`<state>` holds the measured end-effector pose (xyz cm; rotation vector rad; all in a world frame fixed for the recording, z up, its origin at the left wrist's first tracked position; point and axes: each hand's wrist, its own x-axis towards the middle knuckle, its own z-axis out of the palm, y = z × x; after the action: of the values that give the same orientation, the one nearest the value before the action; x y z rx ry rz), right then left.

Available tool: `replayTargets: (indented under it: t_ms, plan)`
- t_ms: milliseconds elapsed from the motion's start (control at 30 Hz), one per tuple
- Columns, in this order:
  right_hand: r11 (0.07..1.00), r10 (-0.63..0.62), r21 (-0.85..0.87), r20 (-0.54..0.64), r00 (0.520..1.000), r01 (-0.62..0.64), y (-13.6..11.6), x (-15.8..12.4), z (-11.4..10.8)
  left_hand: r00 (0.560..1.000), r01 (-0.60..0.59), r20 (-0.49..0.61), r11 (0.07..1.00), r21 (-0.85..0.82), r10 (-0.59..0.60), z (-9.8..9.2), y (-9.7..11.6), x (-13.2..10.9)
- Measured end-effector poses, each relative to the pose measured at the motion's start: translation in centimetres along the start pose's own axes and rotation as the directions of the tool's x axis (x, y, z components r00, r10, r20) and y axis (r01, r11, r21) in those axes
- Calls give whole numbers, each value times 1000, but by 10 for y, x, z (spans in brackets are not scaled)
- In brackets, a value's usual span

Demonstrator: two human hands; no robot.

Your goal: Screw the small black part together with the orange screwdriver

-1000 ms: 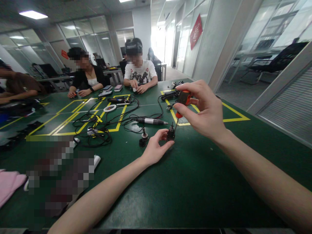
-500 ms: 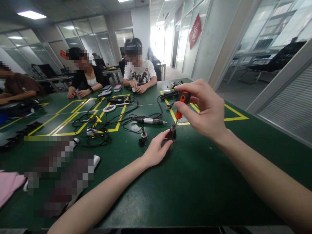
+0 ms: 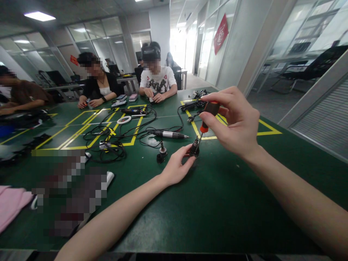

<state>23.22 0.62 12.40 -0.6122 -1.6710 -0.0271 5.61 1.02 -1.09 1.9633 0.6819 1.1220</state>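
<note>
Thumb and fingers of my left hand [image 3: 179, 165] close around a small black cone-shaped part [image 3: 194, 149] that stands upright on the green table [image 3: 217, 203]. In my right hand [image 3: 235, 121] is a screwdriver [image 3: 208, 115] with a black and orange handle, held from above between thumb and fingers. Its thin shaft slants down to the black part; whether the tip sits in a screw is too small to tell. Left of my left hand stand a metal and black fitting [image 3: 162, 149] and a small black ring-like cap [image 3: 160, 158]. A silver and black handpiece [image 3: 170, 135] lies behind them.
Black cables [image 3: 111, 154] tangle across the left middle of the table, near a white ring [image 3: 124, 120]. Yellow tape [image 3: 134, 132] marks rectangles. Pink cloth [image 3: 12, 203] and blurred flat items lie at the left front. Several people sit at the far side, one in a white shirt [image 3: 165, 78].
The screwdriver's handle has lifted slightly and leans more to the right, its shaft now showing longer. My left hand keeps its hold on the black part. The whole view has shifted slightly.
</note>
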Motion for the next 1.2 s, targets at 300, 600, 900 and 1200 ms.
replayTargets:
  t_ms: [300, 600, 900, 1200]
  plan:
    - [995, 12, 97, 32, 999, -15, 0, -4, 0, 999, 37, -25, 999, -12, -38, 0, 2, 0]
    - [999, 26, 31, 13, 1000, -26, 2, -4, -1, 997, 77, -25, 997, -23, -78, 2, -1, 1]
    - [999, 30, 11, -10, 999, -30, -1, -3, -1, 996, 79, -27, 996, -28, -80, 2, 2, 1]
    - [986, 63, 150, 38, 997, -68, 0, -5, 1, 996, 90, -20, 996, -11, -90, 1, 0, 1]
